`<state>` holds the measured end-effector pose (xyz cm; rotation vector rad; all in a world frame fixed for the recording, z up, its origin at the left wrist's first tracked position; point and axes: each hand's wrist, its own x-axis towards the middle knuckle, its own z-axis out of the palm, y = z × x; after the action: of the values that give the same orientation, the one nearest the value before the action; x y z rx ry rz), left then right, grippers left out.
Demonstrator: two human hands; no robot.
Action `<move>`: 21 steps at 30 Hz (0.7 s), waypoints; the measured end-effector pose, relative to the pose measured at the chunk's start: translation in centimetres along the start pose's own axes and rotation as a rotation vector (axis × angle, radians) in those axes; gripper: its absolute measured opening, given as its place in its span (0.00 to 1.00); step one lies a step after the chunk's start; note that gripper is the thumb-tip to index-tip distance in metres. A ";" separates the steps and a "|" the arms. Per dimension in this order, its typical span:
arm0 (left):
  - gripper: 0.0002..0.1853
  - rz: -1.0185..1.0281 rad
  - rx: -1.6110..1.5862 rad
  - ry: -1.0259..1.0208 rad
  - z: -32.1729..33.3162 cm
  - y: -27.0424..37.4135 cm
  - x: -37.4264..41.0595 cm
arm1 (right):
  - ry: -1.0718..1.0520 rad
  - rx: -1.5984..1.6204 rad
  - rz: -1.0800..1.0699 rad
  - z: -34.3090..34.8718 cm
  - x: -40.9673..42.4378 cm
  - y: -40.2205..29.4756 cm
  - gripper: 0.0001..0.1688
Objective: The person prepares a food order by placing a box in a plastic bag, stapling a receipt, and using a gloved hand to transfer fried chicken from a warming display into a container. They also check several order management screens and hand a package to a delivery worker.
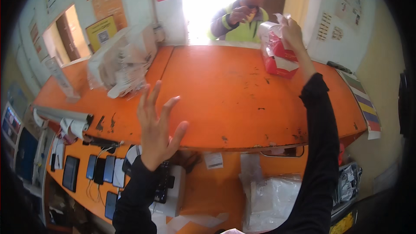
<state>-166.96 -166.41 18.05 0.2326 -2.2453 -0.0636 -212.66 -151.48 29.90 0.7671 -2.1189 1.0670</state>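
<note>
My right hand (291, 32) reaches to the far right of the orange counter (214, 94) and grips the gathered top of a clear plastic bag (269, 27). Inside that bag are red-and-white boxes (279, 58), one above the other, at the counter's surface; whether they rest on it I cannot tell. My left hand (159, 126) is raised over the counter's near edge, fingers spread and holding nothing. Beyond it, a large clear bag (123, 58) of white and pale packaging stands at the counter's left.
Past the counter a person in a high-visibility jacket (240, 22) has one hand raised. On the lower shelf lie several phones (110, 169) with cables, a grey-white machine (175, 188) and clear plastic bags (274, 201). An acrylic stand (61, 78) is at the left.
</note>
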 end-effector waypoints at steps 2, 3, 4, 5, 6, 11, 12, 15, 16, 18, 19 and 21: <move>0.25 0.016 -0.018 0.034 -0.7 -0.6 -0.4 | -0.148 0.000 -0.092 -1.6 -2.0 -2.0 0.26; 0.24 0.039 -0.028 0.038 -0.9 -0.4 -0.1 | -0.265 0.027 -0.102 -2.1 -2.4 -1.2 0.27; 0.23 0.090 -0.100 0.057 -0.5 0.0 0.6 | -0.102 0.073 -0.168 -3.8 -3.5 0.1 0.29; 0.21 0.111 -0.137 0.066 -0.7 0.0 0.1 | -0.210 0.190 -0.080 -5.6 -5.7 -1.3 0.31; 0.20 0.143 -0.128 0.057 -0.6 0.2 -1.2 | -0.217 0.457 -0.131 -7.5 -8.7 -2.6 0.29; 0.11 0.417 -0.138 -0.035 -3.6 3.8 -14.1 | -0.225 0.353 -0.023 -20.5 -28.5 -9.0 0.23; 0.09 0.609 -0.035 -0.011 -3.3 3.0 -16.4 | -0.193 0.313 -0.011 -23.8 -31.7 -9.1 0.22; 0.07 -0.118 -0.372 -0.520 -4.7 -3.9 -22.5 | -0.064 0.360 0.019 -27.0 -39.3 -8.1 0.19; 0.06 -0.226 -0.281 -0.254 -4.8 -5.8 -23.6 | 0.027 0.448 0.079 -25.9 -41.7 -7.7 0.18; 0.06 -0.465 -0.189 -0.025 -5.7 -10.6 -25.7 | 0.075 0.412 0.383 -22.6 -46.5 -8.4 0.18; 0.06 -0.585 -0.227 -0.058 -5.1 -13.9 -26.2 | 0.025 0.402 0.476 -21.3 -48.8 -9.5 0.18; 0.13 -0.559 -0.244 -0.088 -2.8 -20.5 -27.0 | -0.074 0.406 0.548 -17.9 -51.9 -14.8 0.17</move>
<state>-145.13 -181.33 -3.38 0.7268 -2.1688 -0.6510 -164.39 -132.86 6.31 0.4029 -2.2647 1.8209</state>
